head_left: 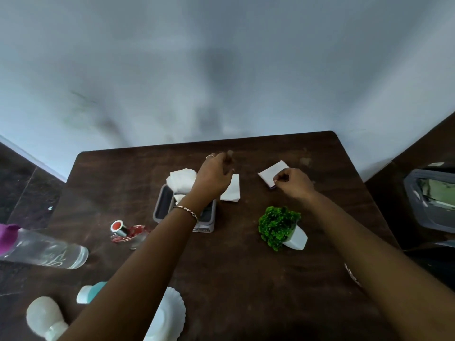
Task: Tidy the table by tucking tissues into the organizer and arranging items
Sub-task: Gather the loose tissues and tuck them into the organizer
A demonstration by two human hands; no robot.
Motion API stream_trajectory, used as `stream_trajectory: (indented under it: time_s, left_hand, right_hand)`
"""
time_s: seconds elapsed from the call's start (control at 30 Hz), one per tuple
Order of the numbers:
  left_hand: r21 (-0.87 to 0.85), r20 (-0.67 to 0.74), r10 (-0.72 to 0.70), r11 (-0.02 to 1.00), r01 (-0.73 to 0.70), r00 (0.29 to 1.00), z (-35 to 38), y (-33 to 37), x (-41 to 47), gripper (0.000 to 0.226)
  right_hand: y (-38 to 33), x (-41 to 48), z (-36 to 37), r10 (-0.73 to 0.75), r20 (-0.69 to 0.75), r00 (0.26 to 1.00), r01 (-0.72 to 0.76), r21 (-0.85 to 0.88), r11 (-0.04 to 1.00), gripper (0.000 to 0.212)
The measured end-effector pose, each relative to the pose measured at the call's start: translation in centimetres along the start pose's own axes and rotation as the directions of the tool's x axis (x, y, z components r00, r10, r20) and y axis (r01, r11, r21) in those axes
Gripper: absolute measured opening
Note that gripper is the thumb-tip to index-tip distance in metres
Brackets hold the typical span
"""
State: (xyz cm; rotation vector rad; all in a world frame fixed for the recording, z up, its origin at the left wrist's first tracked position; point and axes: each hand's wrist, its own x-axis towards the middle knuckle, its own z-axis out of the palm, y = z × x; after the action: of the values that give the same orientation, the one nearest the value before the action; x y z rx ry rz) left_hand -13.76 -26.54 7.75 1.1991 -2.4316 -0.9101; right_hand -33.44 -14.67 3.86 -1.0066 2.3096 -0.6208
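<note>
A grey organizer [163, 207] stands at the middle of the dark wooden table [246, 279], with crumpled white tissues [181, 179] at its far end. My left hand [213, 175] hovers just beyond the organizer with fingers loosely spread and blurred, holding nothing that I can see. A folded white tissue [231, 189] lies flat just right of that hand. My right hand [293, 182] pinches the near corner of another folded white tissue [272, 171] at the back right of the table.
A small green plant in a white pot [280, 227] sits near the right forearm. A perfume bottle with a red cap [125, 232], a clear water bottle [46, 249], a white bulb [44, 316], a teal-and-white container [89, 292] and white paper plates [170, 316] occupy the left front. A grey bin [430, 200] stands off the right edge.
</note>
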Motion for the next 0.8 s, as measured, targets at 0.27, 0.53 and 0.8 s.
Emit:
stream_trajectory:
  time_s: [0.27, 0.53, 0.8]
  left_hand:
    - [0.461, 0.292, -0.16, 0.887, 0.008, 0.943, 3.1, -2.0, 3.9, 0.039]
    - [0.524, 0.336, -0.217, 0.852, 0.009, 0.917, 5.0, -2.4, 6.2, 0.05]
    - [0.527, 0.277, -0.24, 0.848, 0.062, 0.93, 5.9, -2.5, 6.2, 0.037]
  right_hand:
    - [-2.7, 1.6, 3.5, -0.227, 0.363, 0.904, 0.257, -0.038, 0.966, 0.034]
    - [-3.9, 2.5, 5.1, -0.332, 0.443, 0.833, 0.41, -0.09, 0.908, 0.034]
    - [-3.5, 2.7, 5.1, -0.311, 0.423, 0.851, 0.378, -0.082, 0.922, 0.03]
